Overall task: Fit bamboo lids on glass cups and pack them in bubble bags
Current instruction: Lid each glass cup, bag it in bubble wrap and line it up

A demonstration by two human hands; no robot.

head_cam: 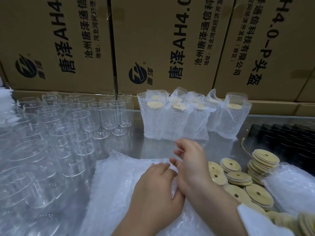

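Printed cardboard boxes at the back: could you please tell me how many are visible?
3: left box, middle box, right box, side by side. Plainer cartons beneath them are partly hidden.

Three cardboard boxes stand side by side along the rear: left point(56, 43), middle point(170, 45), right point(265, 45). Each carries black Chinese print and "AH4.0"; the left and middle also show a round logo. The table point(219, 149) is reflective. Black ridged items point(289, 138), kind unclear, lie at far right. A thin yellowish wire point(245, 149) lies just beside them.
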